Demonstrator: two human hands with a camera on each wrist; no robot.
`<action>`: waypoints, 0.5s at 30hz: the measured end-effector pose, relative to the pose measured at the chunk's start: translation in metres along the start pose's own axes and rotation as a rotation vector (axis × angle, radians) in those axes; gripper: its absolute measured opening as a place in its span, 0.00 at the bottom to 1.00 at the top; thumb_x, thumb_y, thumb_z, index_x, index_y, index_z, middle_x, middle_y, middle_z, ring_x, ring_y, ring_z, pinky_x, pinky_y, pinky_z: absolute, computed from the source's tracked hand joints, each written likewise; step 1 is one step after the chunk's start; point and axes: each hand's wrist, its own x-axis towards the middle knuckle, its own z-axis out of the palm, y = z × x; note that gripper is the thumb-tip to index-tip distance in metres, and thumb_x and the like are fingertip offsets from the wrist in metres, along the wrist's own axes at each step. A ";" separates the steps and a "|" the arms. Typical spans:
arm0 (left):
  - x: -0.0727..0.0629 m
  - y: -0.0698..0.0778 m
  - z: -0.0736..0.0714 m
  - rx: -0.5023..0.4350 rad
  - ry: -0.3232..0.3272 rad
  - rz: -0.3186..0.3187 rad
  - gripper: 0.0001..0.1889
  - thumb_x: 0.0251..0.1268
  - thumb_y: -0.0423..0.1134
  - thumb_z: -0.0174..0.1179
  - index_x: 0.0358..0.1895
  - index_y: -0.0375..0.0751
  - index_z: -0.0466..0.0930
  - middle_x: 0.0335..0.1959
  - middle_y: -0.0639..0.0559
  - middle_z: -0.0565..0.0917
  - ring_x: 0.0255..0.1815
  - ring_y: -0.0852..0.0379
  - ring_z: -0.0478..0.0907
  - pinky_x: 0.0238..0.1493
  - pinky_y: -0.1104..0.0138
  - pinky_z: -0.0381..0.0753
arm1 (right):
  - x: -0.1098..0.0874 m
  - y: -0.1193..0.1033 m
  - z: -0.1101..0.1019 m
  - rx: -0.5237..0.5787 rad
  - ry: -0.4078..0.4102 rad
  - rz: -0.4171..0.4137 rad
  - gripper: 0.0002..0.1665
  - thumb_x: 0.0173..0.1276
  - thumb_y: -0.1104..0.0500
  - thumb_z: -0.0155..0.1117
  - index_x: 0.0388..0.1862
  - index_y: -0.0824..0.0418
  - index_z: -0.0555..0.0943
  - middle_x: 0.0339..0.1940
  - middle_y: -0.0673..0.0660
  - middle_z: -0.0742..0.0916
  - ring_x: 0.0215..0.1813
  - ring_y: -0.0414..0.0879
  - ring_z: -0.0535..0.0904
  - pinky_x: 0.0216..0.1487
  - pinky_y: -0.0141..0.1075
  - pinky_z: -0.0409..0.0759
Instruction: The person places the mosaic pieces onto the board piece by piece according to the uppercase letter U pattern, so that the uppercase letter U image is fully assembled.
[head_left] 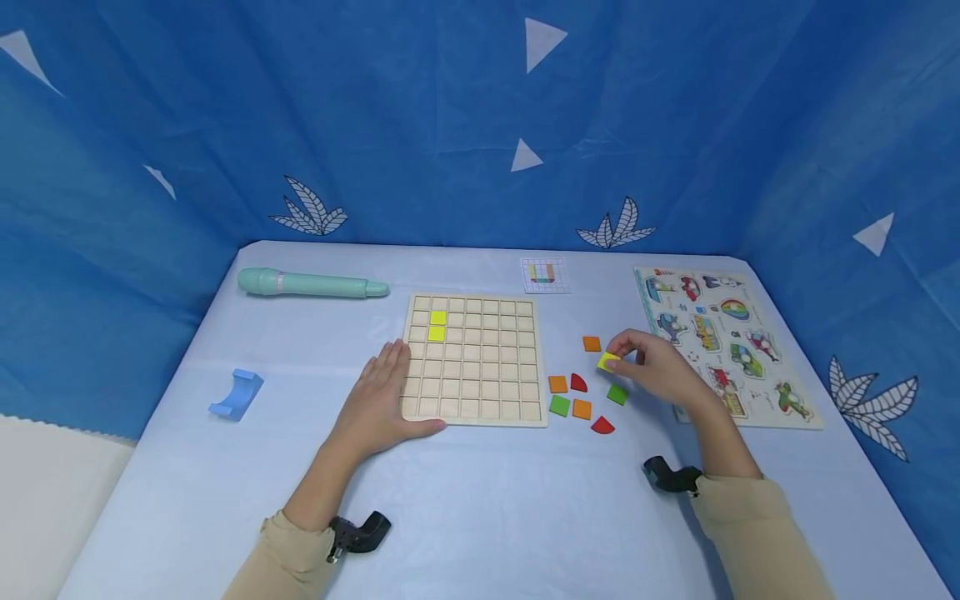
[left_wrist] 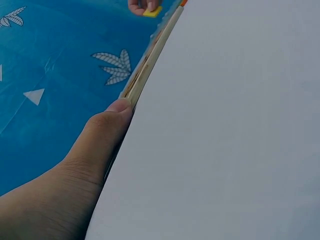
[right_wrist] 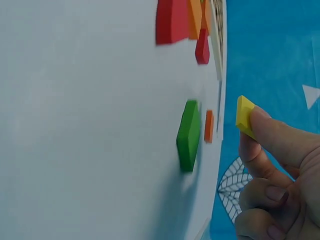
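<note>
Between thumb and fingers, my right hand (head_left: 654, 367) pinches a yellow square tile (right_wrist: 245, 115), lifted off the table to the right of the wooden grid board (head_left: 480, 420). My left hand (head_left: 380, 402) lies along the board's left edge with straight fingers, its thumb at the front left corner; the left wrist view has the thumb (left_wrist: 107, 125) against the board's side. Two yellow tiles (head_left: 437, 325) sit one above the other in the board's upper left cells. Near the right hand lie a green tile (head_left: 617, 394) and an orange tile (head_left: 592, 343).
More orange, green and red pieces (head_left: 581, 408) lie right of the board. A pattern card (head_left: 546, 287) is behind it. A picture puzzle (head_left: 787, 408) lies far right. On the left are a green microphone-shaped object (head_left: 322, 285) and a blue curved holder (head_left: 238, 395).
</note>
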 end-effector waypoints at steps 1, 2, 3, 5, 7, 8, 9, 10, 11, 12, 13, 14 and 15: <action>0.000 0.000 0.000 0.002 0.000 0.000 0.73 0.39 0.84 0.59 0.80 0.36 0.42 0.83 0.44 0.45 0.84 0.47 0.39 0.82 0.50 0.44 | 0.002 -0.002 0.002 0.004 0.001 -0.006 0.13 0.67 0.50 0.70 0.46 0.53 0.81 0.43 0.55 0.84 0.38 0.50 0.72 0.35 0.35 0.72; 0.000 0.000 0.000 0.002 -0.001 0.000 0.72 0.39 0.84 0.59 0.80 0.36 0.42 0.83 0.44 0.45 0.84 0.47 0.39 0.82 0.50 0.44 | 0.005 -0.005 0.004 0.008 -0.001 -0.014 0.13 0.67 0.50 0.70 0.46 0.53 0.81 0.43 0.55 0.84 0.38 0.50 0.72 0.35 0.35 0.72; 0.000 0.000 0.000 0.001 -0.002 0.000 0.72 0.39 0.83 0.59 0.80 0.36 0.42 0.83 0.44 0.45 0.84 0.47 0.39 0.82 0.50 0.44 | 0.007 -0.008 0.007 0.013 0.000 -0.017 0.13 0.67 0.50 0.70 0.46 0.53 0.81 0.43 0.54 0.84 0.38 0.51 0.72 0.34 0.35 0.72; 0.000 0.000 0.000 0.002 -0.002 -0.001 0.72 0.39 0.84 0.59 0.80 0.36 0.42 0.83 0.44 0.44 0.84 0.47 0.39 0.82 0.50 0.44 | 0.012 -0.014 0.011 0.022 0.005 -0.026 0.12 0.67 0.51 0.70 0.46 0.52 0.81 0.42 0.53 0.84 0.38 0.51 0.72 0.33 0.35 0.72; 0.000 0.000 0.000 0.003 -0.003 -0.001 0.72 0.39 0.84 0.58 0.80 0.36 0.42 0.83 0.44 0.44 0.84 0.47 0.38 0.82 0.50 0.44 | 0.017 -0.021 0.016 0.035 0.008 -0.041 0.11 0.67 0.52 0.70 0.45 0.52 0.81 0.41 0.53 0.84 0.38 0.51 0.72 0.33 0.35 0.72; 0.000 0.000 0.000 0.005 -0.005 -0.002 0.72 0.39 0.84 0.58 0.80 0.36 0.42 0.83 0.44 0.44 0.84 0.47 0.38 0.82 0.51 0.44 | 0.020 -0.024 0.018 0.043 0.007 -0.047 0.11 0.67 0.52 0.70 0.45 0.52 0.81 0.41 0.53 0.84 0.38 0.51 0.72 0.33 0.35 0.73; 0.000 0.000 0.000 0.005 -0.006 -0.003 0.72 0.39 0.84 0.58 0.80 0.36 0.41 0.83 0.44 0.44 0.84 0.47 0.38 0.82 0.51 0.44 | 0.022 -0.028 0.020 0.049 0.007 -0.052 0.11 0.66 0.52 0.70 0.44 0.52 0.81 0.40 0.53 0.84 0.38 0.51 0.73 0.33 0.35 0.74; 0.000 -0.001 0.000 0.006 -0.008 -0.003 0.72 0.39 0.85 0.57 0.80 0.36 0.41 0.83 0.44 0.44 0.84 0.47 0.38 0.82 0.51 0.44 | 0.025 -0.031 0.022 0.055 0.004 -0.056 0.10 0.66 0.53 0.70 0.44 0.52 0.81 0.40 0.53 0.84 0.39 0.51 0.73 0.34 0.35 0.74; 0.000 -0.001 0.000 0.008 -0.010 -0.003 0.73 0.39 0.85 0.57 0.80 0.36 0.41 0.83 0.44 0.44 0.84 0.47 0.38 0.82 0.51 0.44 | 0.027 -0.035 0.024 0.061 -0.003 -0.059 0.10 0.66 0.53 0.70 0.44 0.52 0.81 0.40 0.53 0.84 0.40 0.51 0.73 0.35 0.35 0.75; 0.000 -0.001 0.000 0.007 -0.012 -0.002 0.73 0.39 0.85 0.57 0.80 0.36 0.41 0.83 0.44 0.44 0.84 0.47 0.38 0.82 0.50 0.44 | 0.030 -0.039 0.027 0.072 -0.011 -0.059 0.10 0.66 0.53 0.70 0.44 0.51 0.81 0.40 0.54 0.83 0.40 0.51 0.74 0.35 0.35 0.75; 0.000 -0.001 0.000 0.006 -0.013 -0.002 0.73 0.39 0.85 0.57 0.80 0.36 0.41 0.83 0.44 0.44 0.84 0.47 0.38 0.82 0.50 0.44 | 0.032 -0.043 0.029 0.076 -0.017 -0.058 0.10 0.67 0.53 0.70 0.44 0.51 0.81 0.40 0.53 0.83 0.41 0.51 0.74 0.36 0.35 0.75; 0.000 -0.001 0.000 0.006 -0.015 -0.002 0.73 0.39 0.85 0.57 0.80 0.36 0.41 0.83 0.44 0.44 0.84 0.47 0.38 0.82 0.50 0.44 | 0.035 -0.047 0.031 0.083 -0.024 -0.057 0.10 0.67 0.52 0.70 0.44 0.51 0.81 0.41 0.53 0.84 0.41 0.51 0.74 0.36 0.36 0.75; 0.000 -0.001 0.000 0.005 -0.015 -0.002 0.73 0.39 0.85 0.58 0.80 0.36 0.41 0.83 0.44 0.43 0.84 0.47 0.38 0.82 0.50 0.44 | 0.037 -0.051 0.033 0.090 -0.030 -0.057 0.10 0.67 0.52 0.70 0.44 0.51 0.81 0.41 0.53 0.84 0.41 0.51 0.74 0.36 0.36 0.75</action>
